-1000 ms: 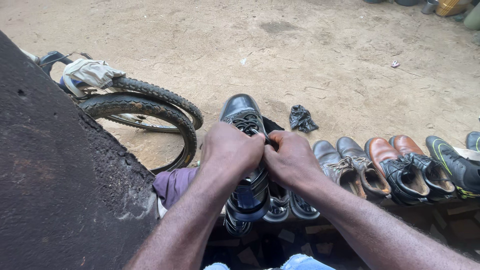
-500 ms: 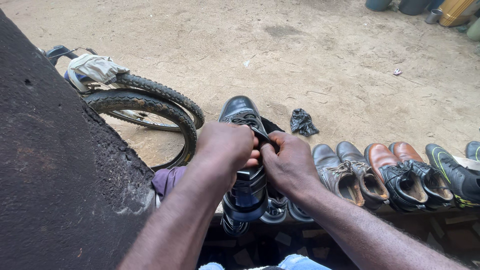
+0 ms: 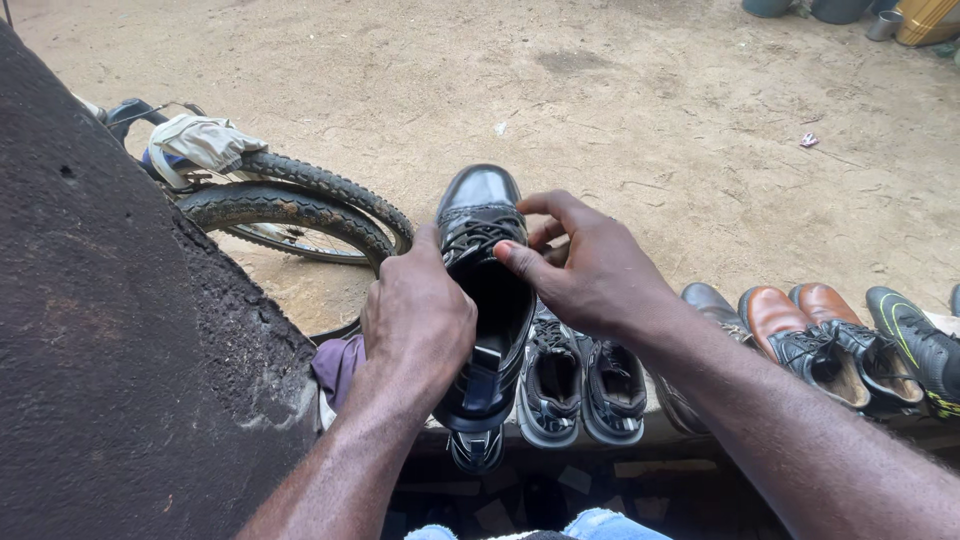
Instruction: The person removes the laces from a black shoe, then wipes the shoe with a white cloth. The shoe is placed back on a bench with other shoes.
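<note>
- the left hand (image 3: 418,322) is wrapped round the side of the glossy black lace-up shoe (image 3: 482,290), thumb up along its opening, holding it off the ground, toe pointing away
- the right hand (image 3: 590,270) has come off the laces since a moment ago — then both hands were bunched together over the tongue, now its fingers are spread, thumb tip resting on the shoe's collar, gripping nothing
- judging by that, the lace work looks paused or finished — the laces lie crossed and snug over the vamp
- just under the held shoe, a pair of dark sneakers (image 3: 580,385) sits on a ledge
- further right, two brown leather shoes (image 3: 800,335), then a black sports shoe with a yellow stripe (image 3: 915,345)
- to the left, bicycle tyres (image 3: 290,215) with a cloth draped on them, on sandy ground
</note>
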